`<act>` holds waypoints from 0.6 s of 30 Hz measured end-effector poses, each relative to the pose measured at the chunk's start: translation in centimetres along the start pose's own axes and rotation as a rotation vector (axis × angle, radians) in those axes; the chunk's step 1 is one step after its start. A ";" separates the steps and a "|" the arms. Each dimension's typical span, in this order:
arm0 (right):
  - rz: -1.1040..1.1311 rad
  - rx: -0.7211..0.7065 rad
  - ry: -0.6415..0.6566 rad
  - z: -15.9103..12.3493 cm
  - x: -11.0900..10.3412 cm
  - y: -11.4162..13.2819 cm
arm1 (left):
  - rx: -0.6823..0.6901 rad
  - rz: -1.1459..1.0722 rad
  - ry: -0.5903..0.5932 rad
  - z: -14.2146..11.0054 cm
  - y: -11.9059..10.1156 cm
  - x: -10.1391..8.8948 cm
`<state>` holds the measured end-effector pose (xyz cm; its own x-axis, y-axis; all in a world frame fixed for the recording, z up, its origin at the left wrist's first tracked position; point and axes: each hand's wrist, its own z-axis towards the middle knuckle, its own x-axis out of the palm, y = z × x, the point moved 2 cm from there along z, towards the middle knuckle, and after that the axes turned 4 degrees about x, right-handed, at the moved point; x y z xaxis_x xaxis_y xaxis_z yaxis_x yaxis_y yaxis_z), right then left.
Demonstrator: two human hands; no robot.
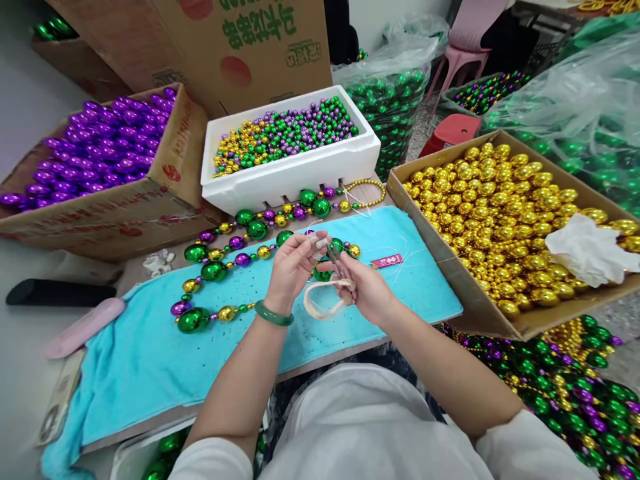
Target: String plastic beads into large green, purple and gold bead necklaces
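Observation:
My right hand point(367, 283) is closed round a pair of scissors point(324, 310) with pale, cream-wrapped handle loops, one of which hangs open below the fingers. The metal blades point up toward my left hand point(296, 267). Its fingertips are pinched together, pale wraps show on them, and what they hold is too small to make out. Beneath and behind both hands, a bead garland point(214, 271) of green, purple and gold balls lies on a turquoise towel point(240, 380). Part of it is hidden by the hands. A small pink label point(387, 261) lies to the right among fine clear threads.
Behind the towel stands a white foam box point(295, 167) of small mixed beads. A carton of purple beads point(100, 147) is at left, a carton of gold beads point(490, 213) at right. A phone point(63, 397) and a pink case point(86, 328) lie at the left edge.

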<state>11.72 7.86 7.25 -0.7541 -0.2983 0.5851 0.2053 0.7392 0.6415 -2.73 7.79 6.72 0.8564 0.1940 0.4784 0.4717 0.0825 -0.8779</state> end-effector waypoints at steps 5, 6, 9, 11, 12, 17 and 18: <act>0.107 0.059 0.016 0.8 0.4 -0.3 | -0.024 0.052 0.009 -0.7 -0.1 0.3; 0.125 0.059 0.016 1.0 0.4 -0.3 | -0.022 0.058 0.018 -0.8 0.0 0.3; 0.164 0.055 -0.005 1.3 0.4 -0.5 | 0.009 0.070 0.019 -0.8 0.4 0.1; 0.161 0.043 -0.018 1.5 0.5 -0.5 | 0.047 0.091 0.003 -0.7 0.7 -0.2; 0.156 0.025 -0.020 1.5 0.6 -0.4 | 0.068 0.110 -0.005 -0.6 0.8 -0.3; 0.042 -0.132 -0.050 1.0 -0.4 1.0 | 0.108 0.164 -0.079 -0.1 1.6 -1.0; -0.047 -0.183 -0.092 0.6 -1.2 1.4 | 0.098 0.154 -0.093 0.0 1.6 -1.1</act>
<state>12.57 9.66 7.12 -0.8177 -0.2669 0.5101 0.2723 0.6014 0.7512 -2.94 7.67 4.75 0.8916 0.3005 0.3388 0.3104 0.1391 -0.9404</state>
